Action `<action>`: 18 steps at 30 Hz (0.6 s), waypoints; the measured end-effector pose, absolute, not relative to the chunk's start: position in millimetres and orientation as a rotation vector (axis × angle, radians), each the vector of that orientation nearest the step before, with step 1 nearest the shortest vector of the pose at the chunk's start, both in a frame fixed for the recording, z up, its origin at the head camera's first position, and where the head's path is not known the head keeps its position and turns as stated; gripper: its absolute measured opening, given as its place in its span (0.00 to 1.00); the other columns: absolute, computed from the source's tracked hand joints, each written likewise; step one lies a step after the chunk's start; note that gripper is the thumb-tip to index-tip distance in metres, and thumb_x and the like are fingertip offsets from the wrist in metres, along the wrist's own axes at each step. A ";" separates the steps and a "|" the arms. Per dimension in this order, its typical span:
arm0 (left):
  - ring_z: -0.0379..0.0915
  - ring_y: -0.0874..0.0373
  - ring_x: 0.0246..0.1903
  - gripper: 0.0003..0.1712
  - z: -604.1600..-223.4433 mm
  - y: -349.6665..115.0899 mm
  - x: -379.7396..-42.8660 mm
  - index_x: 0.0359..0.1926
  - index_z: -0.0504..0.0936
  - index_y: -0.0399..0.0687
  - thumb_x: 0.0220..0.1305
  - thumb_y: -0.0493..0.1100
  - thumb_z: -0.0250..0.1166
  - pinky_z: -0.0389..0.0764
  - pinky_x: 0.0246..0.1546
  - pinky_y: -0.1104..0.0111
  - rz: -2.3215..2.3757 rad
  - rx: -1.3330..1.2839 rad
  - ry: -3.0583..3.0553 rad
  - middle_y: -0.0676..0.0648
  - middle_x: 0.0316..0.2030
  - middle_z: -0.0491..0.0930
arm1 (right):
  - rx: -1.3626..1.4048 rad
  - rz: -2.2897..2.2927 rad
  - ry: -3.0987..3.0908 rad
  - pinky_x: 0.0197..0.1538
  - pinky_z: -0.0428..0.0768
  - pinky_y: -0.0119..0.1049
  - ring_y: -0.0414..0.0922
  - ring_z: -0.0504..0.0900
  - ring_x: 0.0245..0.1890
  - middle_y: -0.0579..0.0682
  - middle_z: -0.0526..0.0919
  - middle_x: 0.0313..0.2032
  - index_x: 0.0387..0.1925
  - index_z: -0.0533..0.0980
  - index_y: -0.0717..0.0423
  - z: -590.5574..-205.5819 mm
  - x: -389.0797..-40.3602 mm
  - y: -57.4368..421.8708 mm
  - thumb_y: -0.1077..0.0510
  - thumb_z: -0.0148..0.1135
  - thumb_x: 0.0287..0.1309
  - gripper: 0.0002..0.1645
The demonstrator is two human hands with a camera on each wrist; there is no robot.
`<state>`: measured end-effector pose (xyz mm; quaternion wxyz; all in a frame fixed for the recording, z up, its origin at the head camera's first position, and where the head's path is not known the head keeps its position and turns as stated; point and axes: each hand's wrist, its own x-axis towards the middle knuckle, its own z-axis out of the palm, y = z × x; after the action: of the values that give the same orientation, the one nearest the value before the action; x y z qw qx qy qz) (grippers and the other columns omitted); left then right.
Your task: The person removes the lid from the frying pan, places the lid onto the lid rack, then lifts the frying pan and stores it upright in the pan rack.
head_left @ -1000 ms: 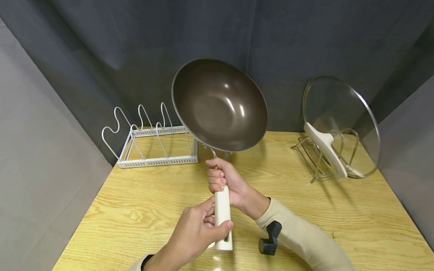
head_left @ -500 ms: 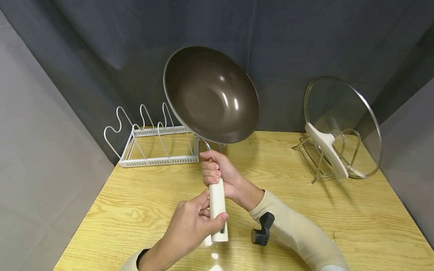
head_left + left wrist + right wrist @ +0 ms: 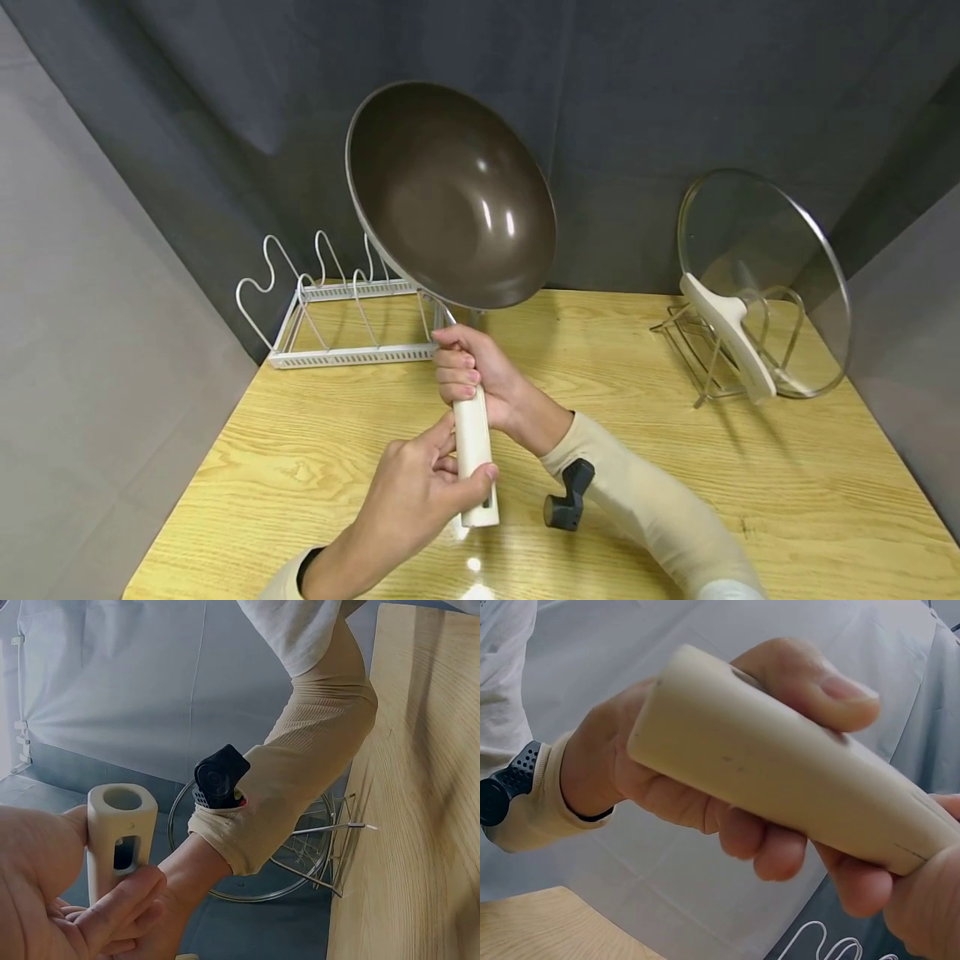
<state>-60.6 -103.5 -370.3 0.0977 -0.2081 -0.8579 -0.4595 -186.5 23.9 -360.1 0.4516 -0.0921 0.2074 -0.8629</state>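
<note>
A frying pan (image 3: 450, 200), deep and dark brown inside, is held up above the table, its inner face tilted toward me. My right hand (image 3: 483, 375) grips the upper part of its cream handle (image 3: 472, 433), close to the bowl. Lower down, my left hand (image 3: 412, 483) pinches the handle's end, thumb on top and fingers at the side and beneath. In the left wrist view the hollow handle end (image 3: 122, 825) shows its oval slot. The right wrist view has the left thumb (image 3: 847, 694) lying along the handle.
A white wire rack (image 3: 352, 357) stands at the back left, partly behind the pan. At the right, a glass lid (image 3: 780, 225) with a cream handle leans in a metal stand (image 3: 705, 358). Dark curtain (image 3: 637, 108) closes off the back of the wooden table (image 3: 300, 467).
Both hands have carried the pan up and to the left by its handle, keeping their grip. The bowl now overlaps the white rack's right end more. Rack and lid stay where they were.
</note>
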 end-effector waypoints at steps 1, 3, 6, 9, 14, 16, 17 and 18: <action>0.84 0.68 0.25 0.14 -370.0 -103.8 -60.3 0.43 0.82 0.45 0.56 0.42 0.74 0.79 0.22 0.80 -1.357 -0.611 -2.542 0.50 0.27 0.88 | -0.234 -2.127 0.508 0.12 0.66 0.23 0.32 0.64 0.06 0.38 0.66 0.08 0.12 0.63 0.47 -360.1 -187.0 23.1 0.55 0.33 0.79 0.33; 0.84 0.67 0.25 0.14 -369.5 -104.5 -60.0 0.43 0.82 0.45 0.56 0.42 0.74 0.79 0.23 0.80 -1.346 -0.604 -2.546 0.49 0.27 0.88 | -0.245 -2.120 0.496 0.12 0.66 0.23 0.32 0.64 0.06 0.38 0.66 0.08 0.12 0.63 0.47 -359.9 -187.9 21.6 0.54 0.32 0.79 0.34; 0.85 0.66 0.25 0.14 -368.9 -105.6 -60.0 0.43 0.82 0.46 0.56 0.42 0.73 0.79 0.23 0.80 -1.323 -0.590 -2.545 0.49 0.28 0.88 | -0.262 -2.114 0.472 0.12 0.66 0.23 0.32 0.65 0.06 0.39 0.66 0.08 0.11 0.63 0.47 -358.9 -189.1 19.0 0.54 0.31 0.79 0.34; 0.85 0.66 0.25 0.14 -368.3 -106.5 -59.9 0.43 0.81 0.47 0.56 0.42 0.73 0.79 0.23 0.81 -1.291 -0.571 -2.538 0.50 0.27 0.88 | -0.273 -2.112 0.445 0.12 0.66 0.23 0.32 0.65 0.06 0.38 0.66 0.08 0.11 0.63 0.47 -358.3 -190.0 16.2 0.54 0.30 0.79 0.35; 0.85 0.65 0.24 0.13 -368.6 -107.5 -57.9 0.40 0.80 0.49 0.56 0.43 0.74 0.78 0.23 0.81 -1.265 -0.541 -2.525 0.50 0.27 0.88 | -0.283 -2.096 0.404 0.12 0.66 0.23 0.32 0.65 0.06 0.39 0.67 0.08 0.11 0.64 0.48 -360.1 -191.2 10.7 0.55 0.29 0.79 0.35; 0.85 0.65 0.24 0.13 -369.3 -108.2 -57.0 0.40 0.80 0.49 0.56 0.43 0.74 0.79 0.23 0.82 -1.262 -0.535 -2.514 0.50 0.27 0.88 | -0.294 -2.088 0.393 0.12 0.66 0.23 0.32 0.65 0.06 0.39 0.67 0.08 0.11 0.64 0.48 -361.3 -191.7 8.4 0.55 0.28 0.79 0.35; 0.85 0.65 0.24 0.13 -369.8 -108.5 -56.7 0.39 0.80 0.48 0.56 0.42 0.74 0.78 0.23 0.82 -1.255 -0.534 -2.506 0.50 0.27 0.88 | -0.302 -2.085 0.389 0.12 0.66 0.23 0.32 0.65 0.06 0.39 0.67 0.08 0.11 0.64 0.48 -361.6 -191.9 7.3 0.55 0.28 0.78 0.35; 0.85 0.65 0.24 0.12 -370.3 -108.8 -56.5 0.39 0.80 0.48 0.56 0.42 0.73 0.78 0.23 0.82 -1.244 -0.537 -2.498 0.50 0.27 0.88 | -0.309 -2.081 0.385 0.12 0.66 0.23 0.32 0.65 0.06 0.39 0.67 0.08 0.11 0.64 0.48 -362.0 -192.2 6.2 0.55 0.28 0.78 0.35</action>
<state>-56.5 -108.8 -370.3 0.1492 -0.1869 -0.8691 -0.4329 -192.2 6.2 -362.0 0.4808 -0.1268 0.1580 -0.8531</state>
